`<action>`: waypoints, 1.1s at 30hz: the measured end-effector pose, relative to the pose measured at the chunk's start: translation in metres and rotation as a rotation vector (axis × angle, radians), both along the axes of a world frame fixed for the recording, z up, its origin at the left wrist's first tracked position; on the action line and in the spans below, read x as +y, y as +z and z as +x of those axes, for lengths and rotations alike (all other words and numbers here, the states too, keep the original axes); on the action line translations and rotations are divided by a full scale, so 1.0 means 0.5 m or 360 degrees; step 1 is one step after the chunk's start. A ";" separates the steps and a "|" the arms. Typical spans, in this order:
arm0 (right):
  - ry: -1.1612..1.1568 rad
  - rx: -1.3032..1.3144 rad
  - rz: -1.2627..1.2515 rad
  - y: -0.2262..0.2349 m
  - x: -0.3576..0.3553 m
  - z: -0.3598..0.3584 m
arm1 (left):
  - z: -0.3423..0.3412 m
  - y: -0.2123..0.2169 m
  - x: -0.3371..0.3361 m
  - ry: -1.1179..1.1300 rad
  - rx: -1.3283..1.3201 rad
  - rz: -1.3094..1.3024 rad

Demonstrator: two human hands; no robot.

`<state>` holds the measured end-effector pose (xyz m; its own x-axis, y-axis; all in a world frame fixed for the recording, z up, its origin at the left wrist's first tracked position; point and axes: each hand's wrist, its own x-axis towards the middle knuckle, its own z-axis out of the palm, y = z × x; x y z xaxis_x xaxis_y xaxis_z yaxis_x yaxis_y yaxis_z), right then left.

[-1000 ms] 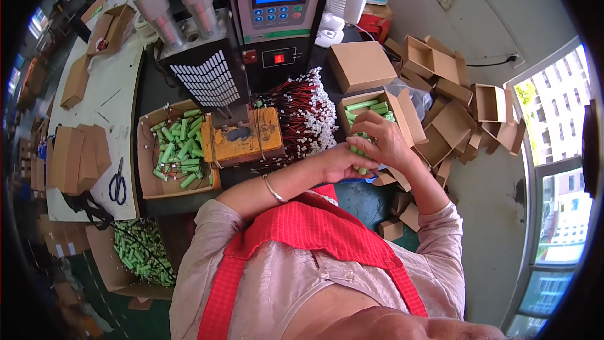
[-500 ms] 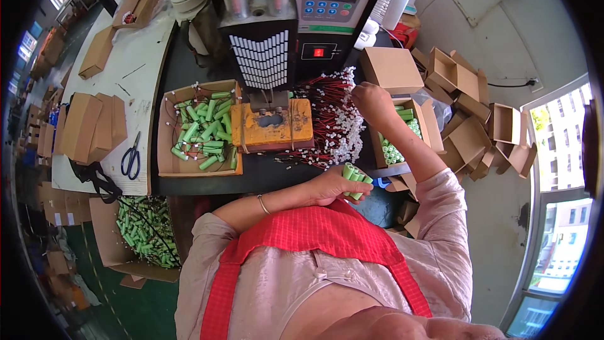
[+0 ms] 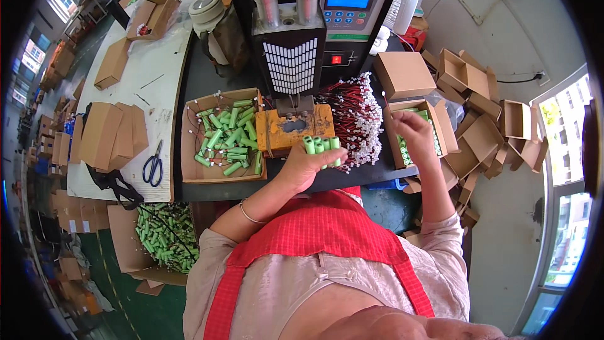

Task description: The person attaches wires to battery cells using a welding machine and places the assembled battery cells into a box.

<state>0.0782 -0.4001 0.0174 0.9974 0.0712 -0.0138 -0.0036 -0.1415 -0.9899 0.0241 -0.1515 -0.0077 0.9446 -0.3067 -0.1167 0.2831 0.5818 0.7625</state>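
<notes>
My left hand holds a small row of green battery cells just in front of the orange wooden fixture under the grey welding machine. My right hand reaches into an open cardboard box of green cells on the right; whether its fingers grip a cell is hidden. Between the two hands lies a heap of red wire leads with white connectors.
A cardboard tray of green cells with wires sits left of the fixture. Scissors and flat cartons lie on the white table at left. A floor box of green cells stands below. Empty cartons pile up at right.
The left hand with its green cells has moved from my lap up to the fixture. The right hand has dropped from the box's far end into its middle.
</notes>
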 end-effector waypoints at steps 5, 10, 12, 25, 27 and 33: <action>0.0375 0.0163 0.0441 -0.038 0.054 -0.079 | 0.006 0.015 0.039 0.0123 -0.0006 -0.0170; 0.0779 0.0512 0.0525 -0.072 0.105 -0.120 | 0.001 -0.002 0.052 0.0136 -0.0024 -0.0095; 0.0922 0.0475 0.0319 -0.056 0.121 -0.117 | -0.007 -0.001 0.051 0.0166 -0.0033 -0.0003; 0.0492 0.0088 -0.0044 0.002 0.245 -0.044 | 0.006 0.030 0.121 0.0614 -0.0701 0.1332; 0.0548 0.0162 0.0045 0.000 0.253 -0.030 | 0.024 0.021 0.128 0.0773 -0.0988 0.1545; 0.0607 0.0254 0.0011 0.002 0.268 -0.004 | 0.049 0.009 0.130 0.0872 -0.1130 0.1825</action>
<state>0.0761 -0.2660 0.0184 0.8850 0.4358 -0.1641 -0.1055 -0.1554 -0.9822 0.0483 -0.0863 -0.0034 0.8722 0.0424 0.4873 -0.3968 -0.5214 0.7555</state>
